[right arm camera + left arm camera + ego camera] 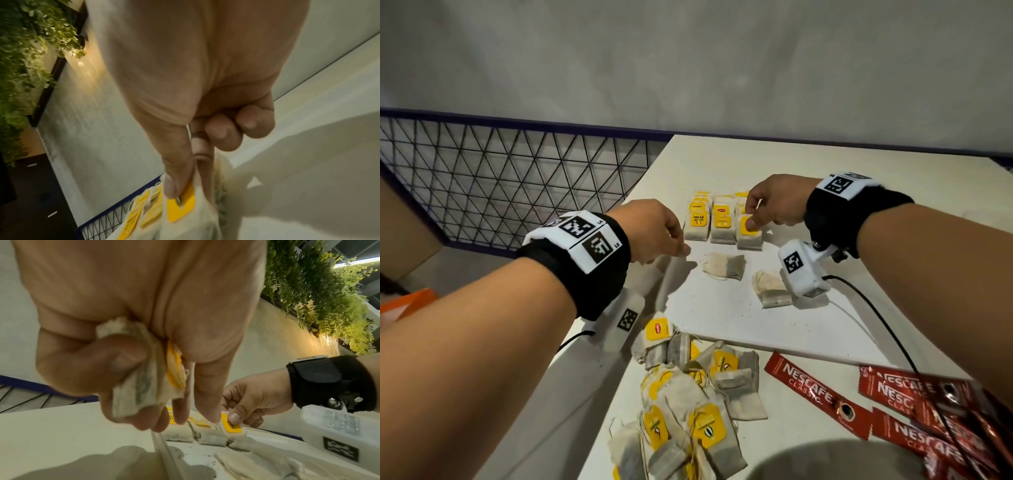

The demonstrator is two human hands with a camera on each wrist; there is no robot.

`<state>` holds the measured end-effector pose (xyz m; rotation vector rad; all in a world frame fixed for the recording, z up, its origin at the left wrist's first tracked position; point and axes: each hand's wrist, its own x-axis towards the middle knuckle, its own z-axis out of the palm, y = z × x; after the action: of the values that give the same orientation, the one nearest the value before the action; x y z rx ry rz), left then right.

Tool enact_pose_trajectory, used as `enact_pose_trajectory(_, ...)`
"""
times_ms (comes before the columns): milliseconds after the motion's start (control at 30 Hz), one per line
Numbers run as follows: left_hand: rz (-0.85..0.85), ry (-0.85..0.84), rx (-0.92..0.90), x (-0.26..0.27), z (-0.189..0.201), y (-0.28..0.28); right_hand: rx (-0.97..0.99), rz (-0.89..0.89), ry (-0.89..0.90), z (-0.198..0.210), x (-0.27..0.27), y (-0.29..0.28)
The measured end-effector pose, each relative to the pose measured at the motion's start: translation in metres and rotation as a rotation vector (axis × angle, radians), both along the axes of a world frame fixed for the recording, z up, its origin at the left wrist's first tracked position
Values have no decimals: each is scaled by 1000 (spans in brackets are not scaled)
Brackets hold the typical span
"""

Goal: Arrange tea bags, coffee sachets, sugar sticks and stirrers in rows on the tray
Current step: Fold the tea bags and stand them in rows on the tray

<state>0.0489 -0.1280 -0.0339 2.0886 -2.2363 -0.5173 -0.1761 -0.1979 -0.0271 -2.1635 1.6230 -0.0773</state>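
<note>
A white tray [739, 325] lies on the table with tea bags [722, 222] lined up in rows at its far end. My right hand [751, 222] pinches the front tea bag of the right row [748, 236] by its yellow tag [180, 206], thumb on top. My left hand [674, 248] hovers over the tray's left rim and grips a small bundle of tea bags [144, 378]. Two loose tea bags [724, 265] [770, 289] lie on the tray nearer to me. A heap of tea bags [688, 401] and red coffee sachets [815, 390] lie on the table in front of the tray.
A black wire mesh fence [500, 178] runs along the left beyond the table edge. A grey wall stands behind. The right wrist camera's black cable [876, 315] trails across the tray's right side. Something orange [407, 305] sits at the far left.
</note>
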Motion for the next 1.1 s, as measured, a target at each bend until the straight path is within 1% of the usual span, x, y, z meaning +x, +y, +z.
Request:
enact_pose_trajectory(133, 18, -37, 26, -3, -1, 0, -22, -20, 8, -5, -3, -5)
enact_pose_trajectory(333, 22, -57, 74, -7, -2, 3, -95, 30, 115, -9, 3, -9)
enact_pose_trajectory(533, 16, -54, 79, -9, -1, 3, -136, 16, 195, -9, 6, -9)
enact_pose_trajectory(600, 18, -41, 86, -9, 0, 4, -200, 31, 144, -5, 11, -7)
enact_pose_trajectory(667, 17, -35, 89, -9, 1, 5, -235, 86, 63, 0, 21, -3)
enact_pose_trajectory(733, 9, -45, 88, -10, 2, 8, -220, 171, 84, 3, 33, 2)
enact_pose_trajectory(833, -6, -62, 85, -11, 4, 9, -202, 234, 206, 0, 45, 5)
enact_pose_trajectory(900, -12, -67, 86, -12, 4, 9, -202, 225, 242, -5, 48, 3)
enact_pose_trajectory(1100, -29, -79, 79, -13, 6, 11, -216, 198, 227, -8, 48, 0)
